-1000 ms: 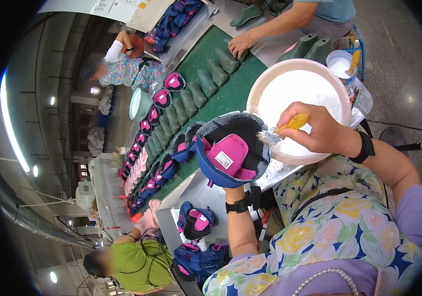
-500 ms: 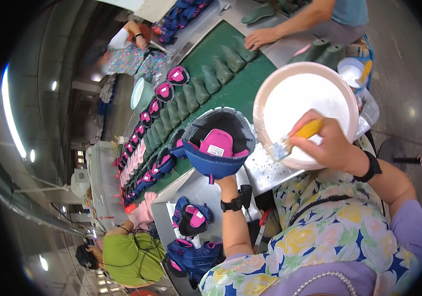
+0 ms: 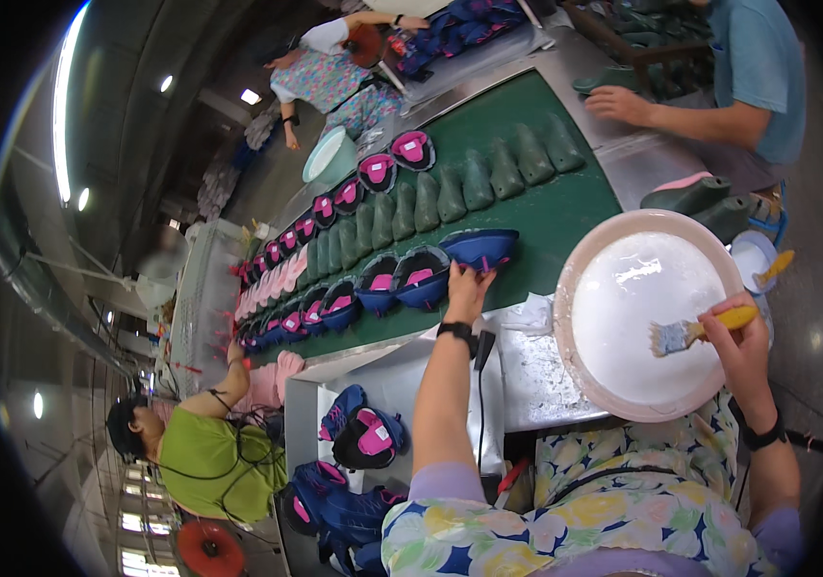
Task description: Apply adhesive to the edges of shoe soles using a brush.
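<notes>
My left hand [image 3: 469,288] grips the heel end of a blue shoe upper [image 3: 481,248], tilted at the right end of a row of blue and pink shoe uppers [image 3: 380,280] on the green belt. Between the fingers of my right hand [image 3: 740,351] is a yellow-handled paintbrush [image 3: 678,337]. Its bristles, smeared white, are over the wide basin [image 3: 573,385] of white liquid; whether they touch the liquid I cannot tell. Beyond the near row, dark green shoe lasts [image 3: 477,183] stand in a line on the belt.
A grey bin [image 3: 301,413] with more blue uppers [image 3: 344,505] is beside my left forearm. A small white tub [image 3: 750,260] with another yellow-handled brush stands past the basin. Co-workers are across the belt, at the far right [image 3: 748,120] and at the left [image 3: 214,462].
My left hand has carried the upper from beside the basin away to the near row on the belt. The brush has moved from the basin's rim to over its middle. The view has shifted.
</notes>
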Action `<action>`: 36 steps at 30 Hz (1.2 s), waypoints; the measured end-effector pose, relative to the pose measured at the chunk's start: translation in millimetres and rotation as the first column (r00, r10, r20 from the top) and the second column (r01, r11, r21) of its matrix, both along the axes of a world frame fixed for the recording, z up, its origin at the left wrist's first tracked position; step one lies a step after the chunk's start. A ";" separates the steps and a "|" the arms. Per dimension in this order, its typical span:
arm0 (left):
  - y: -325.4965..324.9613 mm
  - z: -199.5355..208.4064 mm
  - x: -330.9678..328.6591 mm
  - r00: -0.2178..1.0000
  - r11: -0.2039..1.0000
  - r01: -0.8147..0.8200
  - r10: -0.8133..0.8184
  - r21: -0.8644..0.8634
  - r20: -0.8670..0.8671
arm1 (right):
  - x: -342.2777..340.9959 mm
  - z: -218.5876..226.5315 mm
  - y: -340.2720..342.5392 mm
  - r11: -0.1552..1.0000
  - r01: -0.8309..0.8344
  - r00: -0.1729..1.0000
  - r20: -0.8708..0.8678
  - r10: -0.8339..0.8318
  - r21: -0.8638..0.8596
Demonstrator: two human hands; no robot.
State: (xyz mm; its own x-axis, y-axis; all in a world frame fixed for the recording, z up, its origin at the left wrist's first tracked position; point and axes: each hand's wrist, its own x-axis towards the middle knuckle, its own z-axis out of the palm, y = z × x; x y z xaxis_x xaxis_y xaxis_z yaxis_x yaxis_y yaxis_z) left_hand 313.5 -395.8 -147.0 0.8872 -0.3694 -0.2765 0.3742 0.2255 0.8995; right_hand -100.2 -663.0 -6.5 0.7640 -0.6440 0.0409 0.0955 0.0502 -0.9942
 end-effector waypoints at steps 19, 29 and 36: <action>382.6 67.7 -155.7 0.977 -0.280 -0.202 0.002 0.938 0.212 | 15.4 -0.6 11.3 0.968 -0.160 0.982 -0.133 0.135 -0.191; 273.6 109.2 -159.0 0.581 0.054 -0.762 -0.384 0.645 0.718 | 50.5 20.3 44.3 0.907 -0.393 0.917 -0.133 0.376 -0.152; 190.6 105.5 -163.7 0.430 0.577 -0.651 -0.257 0.494 0.866 | 36.4 14.4 42.1 0.908 -0.359 0.929 -0.174 0.326 -0.217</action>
